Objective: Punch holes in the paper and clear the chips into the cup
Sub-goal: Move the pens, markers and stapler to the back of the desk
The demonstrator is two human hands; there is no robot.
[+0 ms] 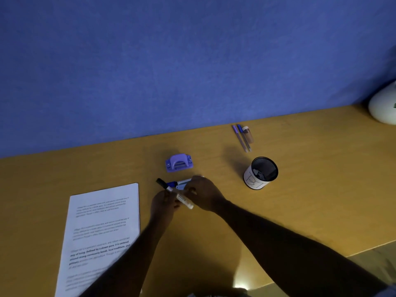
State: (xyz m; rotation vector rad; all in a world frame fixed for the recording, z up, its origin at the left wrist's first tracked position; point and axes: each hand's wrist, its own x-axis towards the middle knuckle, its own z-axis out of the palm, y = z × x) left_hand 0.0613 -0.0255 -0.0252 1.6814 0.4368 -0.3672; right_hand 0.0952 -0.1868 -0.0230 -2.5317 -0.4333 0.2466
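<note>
A stack of printed paper (102, 228) lies on the desk at the left. Behind the hands sits a purple hole punch (179, 163). To the right stands a black mesh cup (260, 173) wrapped in a white label, with dark bits inside. My left hand (162, 203) grips a white marker with a black cap (183, 199) near its cap end. My right hand (203, 194) curls over a blue-capped marker (172, 183), its thumb against the white marker. Neither hand touches the punch, paper or cup.
Two pens (242, 138) and a small brown tube (248, 133) lie near the blue wall (192, 61) at the back. A white rounded object (383, 106) sits at the far right. The desk's front edge (364, 251) runs diagonally at lower right.
</note>
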